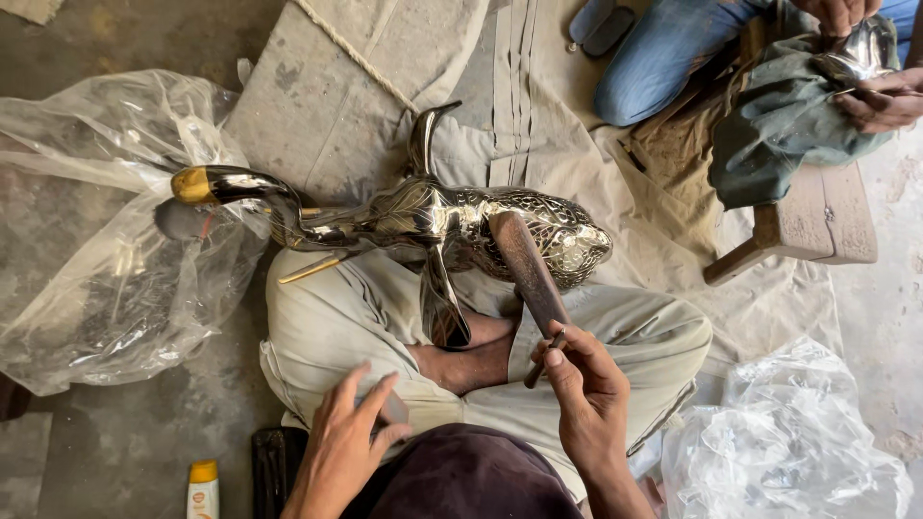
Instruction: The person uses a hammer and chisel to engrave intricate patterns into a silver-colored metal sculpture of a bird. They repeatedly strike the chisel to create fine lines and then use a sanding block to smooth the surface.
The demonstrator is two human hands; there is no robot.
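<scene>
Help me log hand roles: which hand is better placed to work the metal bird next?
Right, probably. The right hand already grips the wooden-handled tool, which lies against the metal bird on the lap. The left hand is farther back, pinching something small.

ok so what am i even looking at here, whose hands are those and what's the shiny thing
This is one picture from a camera worn on a person's head, looking down at their own lap as they sit cross-legged on the floor. A shiny metal bird figure lies across their knees. The right hand holds a thin tool beside a dark wooden piece. The left hand pinches something small that I cannot make out. Clear plastic bags lie around. Top right, another person's hands work on a second metal piece.
</scene>
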